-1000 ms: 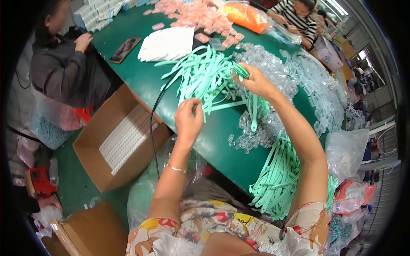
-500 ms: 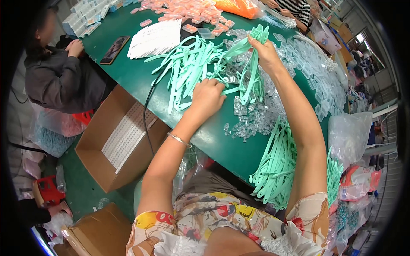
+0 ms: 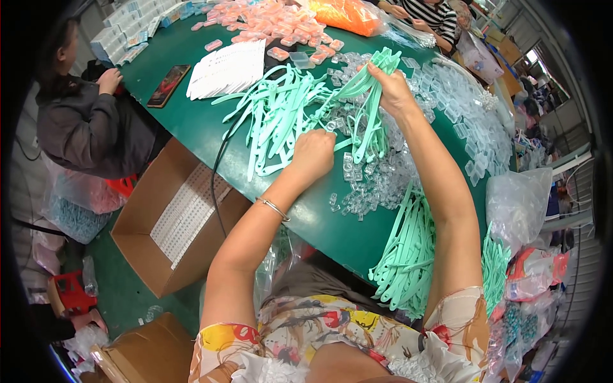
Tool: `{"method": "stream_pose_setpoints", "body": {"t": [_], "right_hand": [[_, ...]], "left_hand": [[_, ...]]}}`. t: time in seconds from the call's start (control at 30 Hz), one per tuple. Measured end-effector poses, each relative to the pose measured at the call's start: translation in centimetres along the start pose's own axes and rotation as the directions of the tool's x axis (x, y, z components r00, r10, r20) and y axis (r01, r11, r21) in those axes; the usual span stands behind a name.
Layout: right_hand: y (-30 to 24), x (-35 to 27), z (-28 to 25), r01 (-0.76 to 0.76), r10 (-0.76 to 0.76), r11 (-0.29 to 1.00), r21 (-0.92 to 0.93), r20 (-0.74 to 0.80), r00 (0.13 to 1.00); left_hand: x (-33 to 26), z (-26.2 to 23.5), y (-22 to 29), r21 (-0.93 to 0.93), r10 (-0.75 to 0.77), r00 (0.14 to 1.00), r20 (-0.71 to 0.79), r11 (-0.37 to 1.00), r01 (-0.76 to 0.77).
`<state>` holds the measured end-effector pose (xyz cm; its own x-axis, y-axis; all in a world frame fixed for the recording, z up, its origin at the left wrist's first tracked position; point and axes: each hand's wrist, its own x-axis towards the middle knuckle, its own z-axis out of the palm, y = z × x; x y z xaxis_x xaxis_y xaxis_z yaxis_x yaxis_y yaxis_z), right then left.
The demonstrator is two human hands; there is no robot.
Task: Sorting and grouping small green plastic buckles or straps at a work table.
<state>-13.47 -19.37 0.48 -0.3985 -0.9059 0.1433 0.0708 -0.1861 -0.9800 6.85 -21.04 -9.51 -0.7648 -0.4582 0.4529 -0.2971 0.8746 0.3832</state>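
In the head view, the green bench (image 3: 191, 121) runs slantwise from upper left to lower right, its near edge passing just in front of the person's lap, and the only bare stretches of it are the strip along that near edge and a patch on the left. The rest is crowded: a loose heap of mint-green plastic strips (image 3: 281, 121) in the middle, a wide drift of small clear plastic pieces (image 3: 383, 172) to the right of it, pink pieces (image 3: 274, 19) at the far end, a fan of white cards (image 3: 227, 67) and a dark phone (image 3: 168, 85) on the left. More green strips (image 3: 408, 255) hang in a bundle over the near edge by the right arm. Below the edge an open cardboard box (image 3: 172, 223) stands on the floor, and clear bags (image 3: 517, 204) lie at the right. The right hand (image 3: 389, 89) is raised over the far part of the bench, its fingers closed around a bunch of strips (image 3: 367, 83) that droop down from the grip toward the clear pieces. The left hand (image 3: 313, 156) sits lower and nearer, just beside the hanging ends, curled into a loose fist; it looks pinched on the strips' lower part, though what it grips I cannot tell for sure. Another person in a grey top (image 3: 83, 127) sits at the left, and a person in stripes (image 3: 434, 13) at the far end.
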Motion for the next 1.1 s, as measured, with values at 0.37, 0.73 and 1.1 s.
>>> {"method": "stream_pose_setpoints", "body": {"t": [0.37, 0.73, 1.1], "right_hand": [[0.2, 0.2, -0.6, 0.026, -0.03, 0.998, 0.059, 0.059, 0.998], [0.5, 0.2, 0.9, 0.011, -0.014, 1.0, 0.028, 0.082, 0.997], [1.1, 0.4, 1.2, 0.067, -0.068, 0.998, 0.015, 0.055, 0.996]], "left_hand": [[1.3, -4.6, -0.2, -0.938, -0.451, 0.885, 0.119, 0.242, 0.25], [7.7, -3.5, 0.9, -0.998, -0.436, 0.9, -0.009, 0.063, 0.021], [9.3, -0.1, -0.8, -0.852, -0.438, 0.887, -0.146, 0.512, 0.113]]}}
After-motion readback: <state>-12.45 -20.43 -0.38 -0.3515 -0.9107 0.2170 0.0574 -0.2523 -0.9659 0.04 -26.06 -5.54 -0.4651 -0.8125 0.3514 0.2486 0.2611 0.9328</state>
